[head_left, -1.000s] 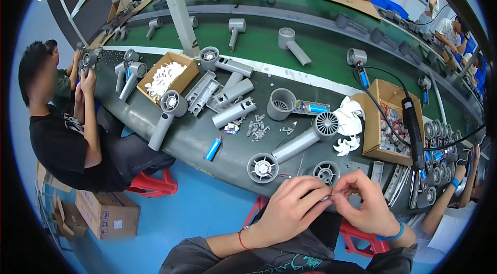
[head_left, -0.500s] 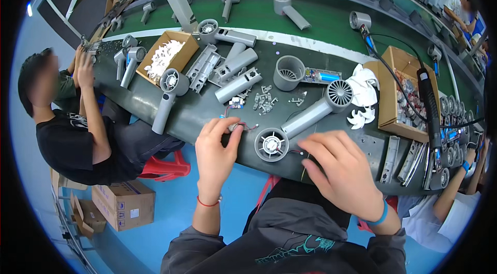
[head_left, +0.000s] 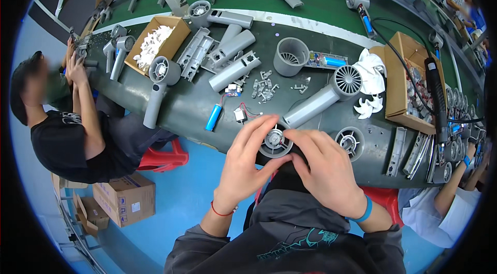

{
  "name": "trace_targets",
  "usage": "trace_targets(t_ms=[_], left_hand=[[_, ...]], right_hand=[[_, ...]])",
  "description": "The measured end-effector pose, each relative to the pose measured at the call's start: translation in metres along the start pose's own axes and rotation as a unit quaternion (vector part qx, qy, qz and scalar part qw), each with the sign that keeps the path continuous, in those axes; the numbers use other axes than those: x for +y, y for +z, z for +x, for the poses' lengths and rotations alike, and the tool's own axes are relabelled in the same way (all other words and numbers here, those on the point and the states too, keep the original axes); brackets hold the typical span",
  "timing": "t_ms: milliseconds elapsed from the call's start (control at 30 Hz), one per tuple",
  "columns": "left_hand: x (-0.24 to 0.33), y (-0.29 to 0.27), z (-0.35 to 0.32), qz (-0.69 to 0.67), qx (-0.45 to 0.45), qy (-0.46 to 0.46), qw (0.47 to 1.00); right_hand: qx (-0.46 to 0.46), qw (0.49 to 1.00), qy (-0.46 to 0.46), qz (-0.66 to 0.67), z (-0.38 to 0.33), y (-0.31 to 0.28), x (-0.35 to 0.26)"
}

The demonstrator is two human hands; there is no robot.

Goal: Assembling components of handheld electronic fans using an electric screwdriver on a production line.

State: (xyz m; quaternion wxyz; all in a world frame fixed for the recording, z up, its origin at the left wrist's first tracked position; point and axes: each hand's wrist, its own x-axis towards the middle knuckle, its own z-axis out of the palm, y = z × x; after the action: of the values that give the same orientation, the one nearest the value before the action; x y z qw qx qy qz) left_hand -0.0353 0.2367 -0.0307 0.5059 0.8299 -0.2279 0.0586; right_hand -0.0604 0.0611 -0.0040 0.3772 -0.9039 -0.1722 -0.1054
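Note:
My left hand (head_left: 247, 163) and my right hand (head_left: 325, 173) are closed around a round grey fan housing (head_left: 276, 142) at the table's near edge. Fingers of both press on its rim, and a round hub with spokes shows inside. To the right of my right hand lies a similar round grey housing (head_left: 357, 137). Just beyond my left hand, a small silver motor (head_left: 239, 114) with thin red wires rests on the table. Beside it are a blue battery cell (head_left: 213, 117) and a small circuit board (head_left: 233, 90).
Grey handle shells (head_left: 235, 72), small grey clips (head_left: 265, 87) and a handheld fan body (head_left: 321, 103) lie beyond my hands. Boxes of white parts (head_left: 155, 43) and wired parts (head_left: 409, 90) flank them. A black-cabled tool (head_left: 435, 98) stands right. A co-worker (head_left: 72, 134) sits left.
My left hand has let go of the small motor, which now lies on the table. Both hands have come together on the fan housing. The battery and second housing have come into sight.

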Motion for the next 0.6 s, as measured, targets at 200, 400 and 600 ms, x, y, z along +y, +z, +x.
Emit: trace_targets(t_ms=[200,400,600], left_hand=[[-0.0022,0.0000,0.0024,0.033,0.025,0.003,0.999],[0.0021,-0.0008,0.0023,0.028,0.011,0.001,1.000],[0.0050,-0.0054,0.0023,0.058,-0.029,-0.011,0.998]], right_hand=[[-0.036,0.997,0.026,-0.059,0.0015,0.0051,-0.0007],[0.019,0.996,0.040,0.072,-0.0022,0.0058,0.0037],[0.007,0.994,0.068,0.086,0.0019,0.0018,-0.0014]])
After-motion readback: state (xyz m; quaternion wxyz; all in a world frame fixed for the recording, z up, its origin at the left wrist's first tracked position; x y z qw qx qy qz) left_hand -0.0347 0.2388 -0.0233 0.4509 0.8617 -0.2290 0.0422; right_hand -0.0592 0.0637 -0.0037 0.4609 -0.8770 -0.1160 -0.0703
